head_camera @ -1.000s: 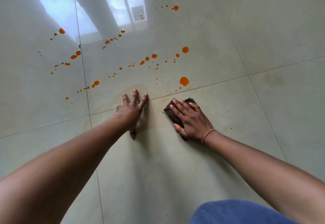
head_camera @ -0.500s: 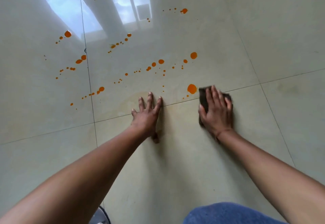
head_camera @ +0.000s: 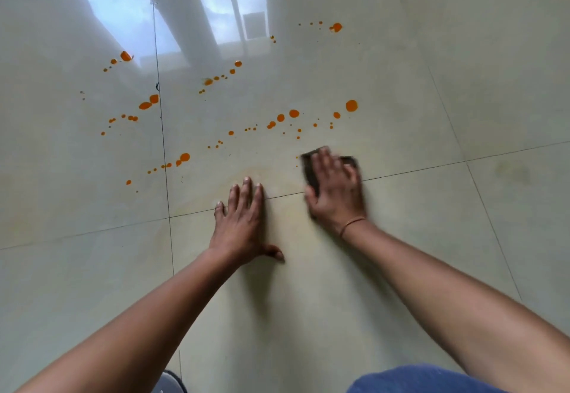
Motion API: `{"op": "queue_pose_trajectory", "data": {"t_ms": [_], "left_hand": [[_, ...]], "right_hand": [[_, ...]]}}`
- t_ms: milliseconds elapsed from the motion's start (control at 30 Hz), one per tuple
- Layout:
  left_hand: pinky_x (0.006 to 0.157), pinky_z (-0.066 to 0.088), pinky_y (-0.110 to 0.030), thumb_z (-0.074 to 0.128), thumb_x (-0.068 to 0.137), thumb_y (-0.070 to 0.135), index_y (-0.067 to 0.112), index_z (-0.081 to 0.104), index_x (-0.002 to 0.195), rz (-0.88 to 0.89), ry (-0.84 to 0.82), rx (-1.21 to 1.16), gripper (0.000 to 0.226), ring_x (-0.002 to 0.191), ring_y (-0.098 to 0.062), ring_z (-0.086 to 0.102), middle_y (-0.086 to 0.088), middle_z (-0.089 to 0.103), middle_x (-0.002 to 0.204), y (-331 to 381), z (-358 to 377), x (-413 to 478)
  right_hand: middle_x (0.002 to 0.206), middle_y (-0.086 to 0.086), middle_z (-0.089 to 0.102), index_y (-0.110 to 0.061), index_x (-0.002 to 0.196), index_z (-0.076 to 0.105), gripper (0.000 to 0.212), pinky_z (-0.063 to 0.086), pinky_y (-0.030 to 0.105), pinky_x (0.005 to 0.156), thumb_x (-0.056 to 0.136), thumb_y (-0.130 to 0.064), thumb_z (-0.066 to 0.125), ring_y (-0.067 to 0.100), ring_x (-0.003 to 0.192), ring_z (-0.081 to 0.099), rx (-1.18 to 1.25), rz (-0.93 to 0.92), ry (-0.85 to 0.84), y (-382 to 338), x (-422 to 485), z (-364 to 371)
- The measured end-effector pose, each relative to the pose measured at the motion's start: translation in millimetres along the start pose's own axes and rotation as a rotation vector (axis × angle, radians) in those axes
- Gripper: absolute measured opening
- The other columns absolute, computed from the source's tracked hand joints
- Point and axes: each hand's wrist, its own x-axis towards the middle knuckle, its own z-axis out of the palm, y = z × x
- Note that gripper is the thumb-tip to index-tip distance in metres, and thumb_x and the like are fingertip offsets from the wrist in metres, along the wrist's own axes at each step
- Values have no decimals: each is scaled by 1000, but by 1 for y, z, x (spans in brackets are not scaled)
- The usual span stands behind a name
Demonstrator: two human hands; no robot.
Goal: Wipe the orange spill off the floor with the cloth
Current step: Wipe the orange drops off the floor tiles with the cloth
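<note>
A dark cloth (head_camera: pixel 309 168) lies flat on the glossy pale tile floor (head_camera: pixel 401 253). My right hand (head_camera: pixel 336 190) presses on it with straight fingers, blurred by motion, and covers most of it. My left hand (head_camera: pixel 242 223) rests flat on the floor to the left of it, fingers spread, holding nothing. Orange drops (head_camera: pixel 351 105) are scattered in several lines across the tiles beyond both hands, the nearest small ones just left of the cloth. A faint yellowish smear (head_camera: pixel 246 173) marks the tile ahead of my left hand.
Dark grout lines (head_camera: pixel 160 145) cross the floor. A window reflection (head_camera: pixel 132 13) shines on the far tiles. My blue-clad knee (head_camera: pixel 425 380) shows at the bottom edge, with a grey object (head_camera: pixel 169 383) beside it.
My right hand slid the cloth right, then forward and left over the large orange drop beyond the grout line; that drop is gone. My left hand stayed planted.
</note>
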Motion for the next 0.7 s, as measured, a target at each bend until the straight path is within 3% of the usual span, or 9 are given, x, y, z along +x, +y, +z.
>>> {"op": "queue_pose_trajectory", "data": {"t_ms": [100,167,200,267,333,433,533,633,700], "left_hand": [[119,3,-52,75,55,73,16,-15,153,14,6,40,144,147,-27,-19,-6,-25,159,-12,-3,-6],[119,0,-52,73,56,74,16,-14,153,-26,39,66,142,147,-28,-18,-7,-23,160,-29,-4,-15],[119,0,-52,72,55,75,17,-12,153,-53,51,65,142,147,-29,-17,-7,-22,160,-38,-2,-18],[119,0,-52,72,53,77,18,-10,154,-104,67,29,143,148,-28,-16,-6,-21,160,-50,0,-21],[118,1,-51,74,50,76,20,-8,154,-149,99,-15,144,148,-27,-14,-5,-20,160,-59,1,-21],[118,2,-51,79,50,71,20,-6,154,-196,126,-64,144,148,-26,-12,-4,-18,161,-64,-3,-25],[118,3,-52,81,53,66,21,-7,154,-274,118,-85,141,149,-27,-11,-4,-17,161,-75,-8,-37],[117,6,-52,82,53,64,20,-7,154,-352,105,-108,142,149,-27,-10,-4,-16,161,-98,-9,-49],[117,8,-53,84,54,61,20,-7,154,-387,88,-144,142,149,-28,-10,-3,-17,161,-114,-9,-53]], "right_hand": [[156,7,31,-15,148,37,73,25,40,111,82,-46,46,21,142,30,-35,-378,-163,-21,-62,4],[156,7,30,-17,148,36,73,24,40,110,81,-46,47,22,141,34,-47,-480,-164,8,-75,-2],[155,8,32,-17,148,36,73,24,40,109,81,-45,46,24,139,38,-60,-438,-129,21,-66,0],[152,11,36,-14,146,38,71,23,40,107,83,-46,41,27,136,42,-39,-140,-89,23,-26,-1],[152,12,38,-12,145,40,72,22,39,107,82,-47,38,27,137,40,-13,-13,-56,-17,5,7],[155,9,32,-14,147,37,73,21,40,109,82,-47,40,24,141,34,-60,-343,-128,-69,-17,18],[157,5,28,-17,148,36,72,25,40,111,83,-47,45,21,143,30,-73,-598,-201,-37,-50,5],[156,6,30,-16,148,37,70,24,40,109,85,-48,40,22,141,34,-107,-408,-177,-20,-29,4],[153,10,36,-13,146,41,71,24,39,107,84,-48,37,25,138,38,-80,-243,-125,-58,-7,16]]}}
